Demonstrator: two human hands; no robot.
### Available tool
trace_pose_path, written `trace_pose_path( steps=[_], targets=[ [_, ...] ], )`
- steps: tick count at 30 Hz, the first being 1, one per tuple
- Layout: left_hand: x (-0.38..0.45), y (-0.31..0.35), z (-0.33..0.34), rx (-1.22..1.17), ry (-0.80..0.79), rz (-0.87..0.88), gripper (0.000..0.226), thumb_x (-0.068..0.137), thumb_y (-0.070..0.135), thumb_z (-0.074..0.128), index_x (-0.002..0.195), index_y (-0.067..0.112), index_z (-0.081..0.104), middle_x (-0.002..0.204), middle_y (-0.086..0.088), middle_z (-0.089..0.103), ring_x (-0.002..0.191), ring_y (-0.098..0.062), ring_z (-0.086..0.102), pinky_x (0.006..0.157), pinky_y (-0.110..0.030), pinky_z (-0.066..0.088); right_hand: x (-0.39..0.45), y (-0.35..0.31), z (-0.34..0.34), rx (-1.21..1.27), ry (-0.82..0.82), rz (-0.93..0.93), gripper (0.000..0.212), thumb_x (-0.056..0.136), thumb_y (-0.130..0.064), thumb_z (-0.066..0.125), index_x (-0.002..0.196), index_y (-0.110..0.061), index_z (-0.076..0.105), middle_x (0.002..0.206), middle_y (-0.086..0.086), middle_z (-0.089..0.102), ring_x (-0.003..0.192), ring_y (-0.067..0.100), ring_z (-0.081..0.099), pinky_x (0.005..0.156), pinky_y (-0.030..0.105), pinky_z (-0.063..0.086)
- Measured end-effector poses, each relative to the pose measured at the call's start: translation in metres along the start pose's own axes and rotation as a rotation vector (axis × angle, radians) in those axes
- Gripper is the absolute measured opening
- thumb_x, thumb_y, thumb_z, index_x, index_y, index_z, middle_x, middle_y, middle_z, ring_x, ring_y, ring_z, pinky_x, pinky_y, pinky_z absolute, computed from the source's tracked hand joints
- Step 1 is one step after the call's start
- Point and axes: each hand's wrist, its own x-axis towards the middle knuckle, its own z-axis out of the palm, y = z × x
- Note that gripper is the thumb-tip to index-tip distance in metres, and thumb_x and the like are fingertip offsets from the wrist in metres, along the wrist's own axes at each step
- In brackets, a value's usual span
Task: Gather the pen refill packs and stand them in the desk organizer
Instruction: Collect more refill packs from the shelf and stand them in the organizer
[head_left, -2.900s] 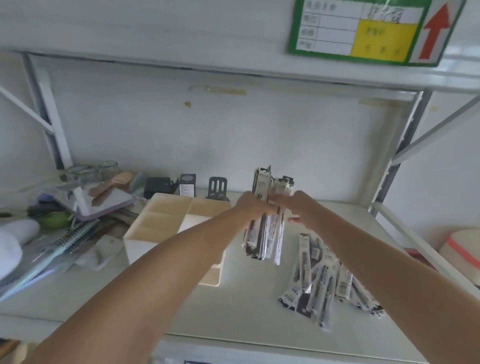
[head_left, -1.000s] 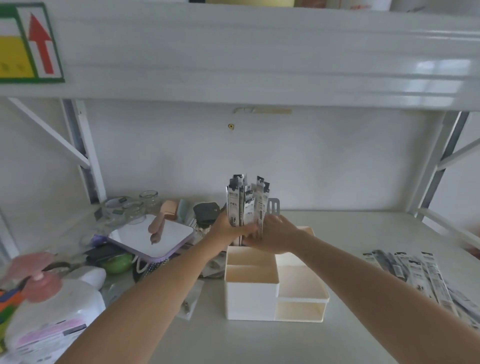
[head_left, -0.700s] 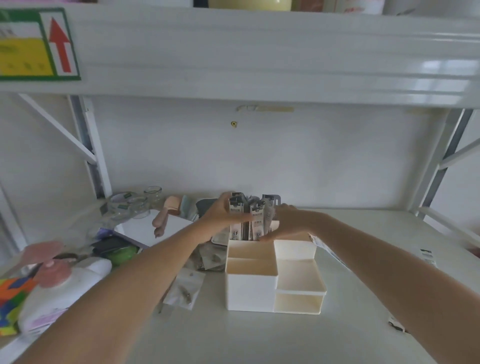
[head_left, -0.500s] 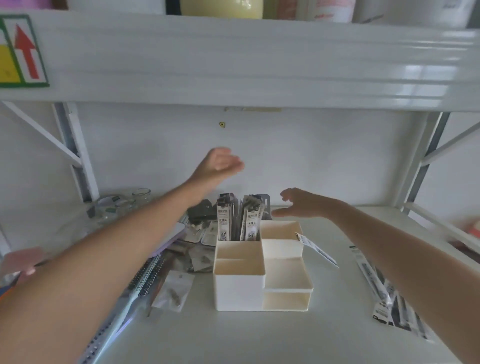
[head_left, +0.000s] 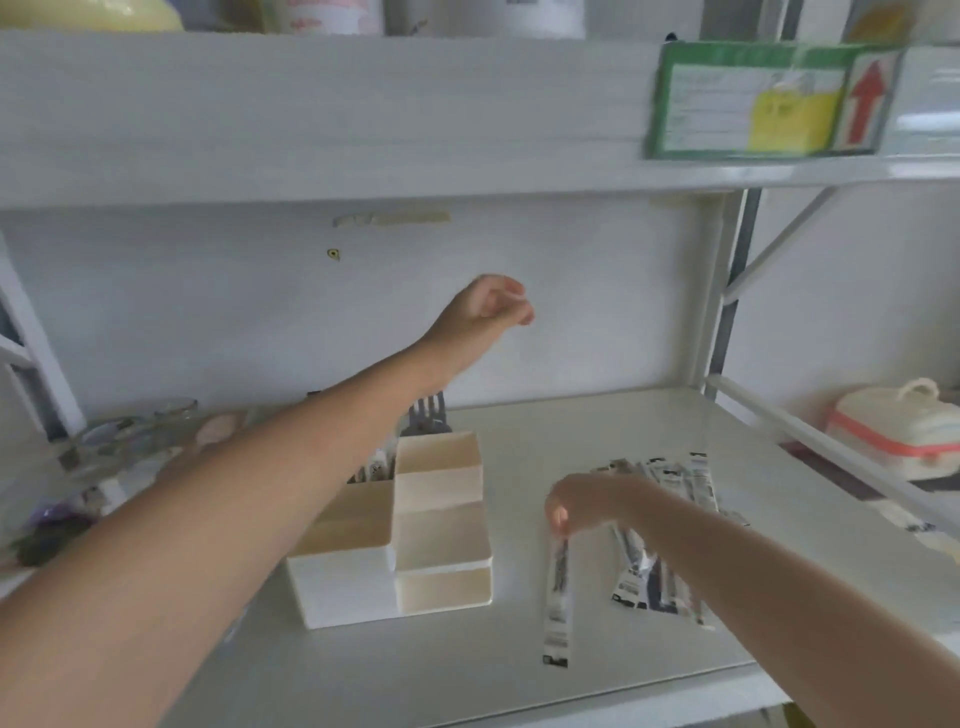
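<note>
The white desk organizer (head_left: 441, 540) stands mid-shelf. Refill packs (head_left: 375, 470) stand in its back left compartment, mostly hidden behind my left forearm. My left hand (head_left: 488, 306) hovers high above the organizer, fingers loosely curled, holding nothing. To the right, my right hand (head_left: 587, 504) pinches the top of one long refill pack (head_left: 557, 597), which hangs down over the shelf. A loose pile of several refill packs (head_left: 660, 540) lies on the shelf under and beyond that wrist.
Cluttered items, including glass jars (head_left: 140, 426), crowd the shelf's left end. A dark metal stand (head_left: 427, 418) sits behind the organizer. A cream container with a red band (head_left: 904, 436) rests at far right. The upper shelf (head_left: 363, 114) overhangs closely.
The bundle went into the organizer's back compartment and both hands let go. My left hand rose; my right hand moved right to the pile and picked up one pack.
</note>
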Motion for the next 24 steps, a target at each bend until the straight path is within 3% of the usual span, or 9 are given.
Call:
trace_pose_path(
  steps=[2, 4, 7, 10, 11, 13, 17, 21, 24],
  targets=[
    [0.004, -0.01, 0.029, 0.111, -0.095, -0.038, 0.013, 0.092, 0.011, 0.052, 0.104, 0.016, 0.05, 0.09, -0.001, 0.061, 0.081, -0.005, 0.057, 0.067, -0.004, 0.043, -0.012, 0.025, 0.001, -0.088, 0.001, -0.002, 0.027, 0.091, -0.019, 0.051, 0.115, -0.018, 0.064, 0.127, 0.001, 0.061, 0.116, 0.019, 0.056, 0.099, 0.033, 0.042],
    [0.008, -0.031, 0.061, 0.362, -0.292, -0.158, 0.015, 0.088, 0.022, 0.057, 0.102, 0.019, 0.053, 0.098, -0.002, 0.064, 0.081, -0.008, 0.057, 0.072, -0.015, 0.047, -0.026, 0.054, 0.001, -0.088, 0.071, 0.037, 0.029, 0.091, -0.024, 0.048, 0.116, -0.021, 0.062, 0.129, -0.001, 0.059, 0.12, 0.019, 0.054, 0.104, 0.036, 0.042],
    [0.001, -0.06, 0.11, 0.716, -0.694, -0.662, 0.045, 0.091, 0.034, 0.052, 0.127, 0.008, 0.046, 0.115, -0.017, 0.062, 0.083, -0.017, 0.06, 0.08, -0.029, 0.05, -0.039, 0.102, 0.002, 0.061, 0.162, 0.201, 0.035, 0.093, -0.026, 0.042, 0.121, -0.012, 0.058, 0.13, 0.009, 0.058, 0.123, 0.025, 0.052, 0.103, 0.039, 0.043],
    [-0.013, -0.075, 0.151, 0.919, -0.853, -1.133, 0.078, 0.09, 0.049, 0.047, 0.147, 0.005, 0.018, 0.151, -0.02, 0.031, 0.126, -0.032, 0.049, 0.107, -0.041, 0.038, -0.047, 0.141, 0.009, 0.422, 0.154, 0.321, 0.03, 0.095, -0.02, 0.043, 0.098, 0.005, 0.06, 0.082, 0.015, 0.065, 0.09, 0.031, 0.068, 0.063, 0.031, 0.056],
    [-0.016, -0.081, 0.162, 0.969, -0.829, -1.16, 0.077, 0.091, 0.049, 0.044, 0.148, 0.005, 0.018, 0.154, -0.018, 0.026, 0.133, -0.032, 0.042, 0.109, -0.04, 0.034, -0.049, 0.149, 0.012, 0.589, 0.133, 0.341, 0.028, 0.095, -0.017, 0.045, 0.095, 0.007, 0.058, 0.069, 0.011, 0.061, 0.07, 0.027, 0.069, 0.05, 0.025, 0.055],
    [-0.019, -0.093, 0.181, 1.006, -0.701, -1.093, 0.065, 0.097, 0.043, 0.034, 0.147, 0.004, 0.023, 0.156, -0.013, 0.023, 0.14, -0.03, 0.032, 0.113, -0.038, 0.029, -0.053, 0.158, 0.017, 0.802, 0.095, 0.357, 0.025, 0.095, -0.016, 0.046, 0.091, 0.005, 0.057, 0.061, 0.009, 0.054, 0.047, 0.015, 0.058, 0.042, 0.019, 0.05],
    [-0.016, -0.103, 0.205, 1.047, -0.483, -0.973, 0.054, 0.097, 0.027, 0.024, 0.149, 0.009, 0.018, 0.159, -0.013, 0.015, 0.144, -0.034, 0.021, 0.119, -0.043, 0.02, -0.052, 0.156, 0.024, 0.737, 0.066, 0.324, 0.026, 0.096, -0.024, 0.043, 0.077, -0.006, 0.048, 0.063, 0.004, 0.052, 0.051, 0.012, 0.054, 0.044, 0.019, 0.051],
    [-0.006, -0.094, 0.221, 0.948, -0.378, -0.982, 0.055, 0.098, 0.032, 0.029, 0.144, 0.004, 0.03, 0.157, -0.015, 0.019, 0.143, -0.034, 0.025, 0.116, -0.04, 0.023, -0.047, 0.152, 0.024, 0.626, 0.14, 0.302, 0.033, 0.093, -0.021, 0.043, 0.061, -0.014, 0.045, 0.062, 0.002, 0.048, 0.052, 0.016, 0.051, 0.043, 0.021, 0.042],
    [-0.005, -0.1, 0.23, 0.905, -0.335, -1.005, 0.066, 0.095, 0.048, 0.024, 0.146, 0.005, 0.026, 0.158, -0.015, 0.017, 0.144, -0.034, 0.021, 0.119, -0.044, 0.019, -0.05, 0.144, 0.023, 0.623, 0.113, 0.267, 0.03, 0.096, -0.022, 0.037, 0.107, -0.001, 0.055, 0.075, 0.006, 0.051, 0.055, 0.016, 0.053, 0.043, 0.017, 0.039]
  ],
)
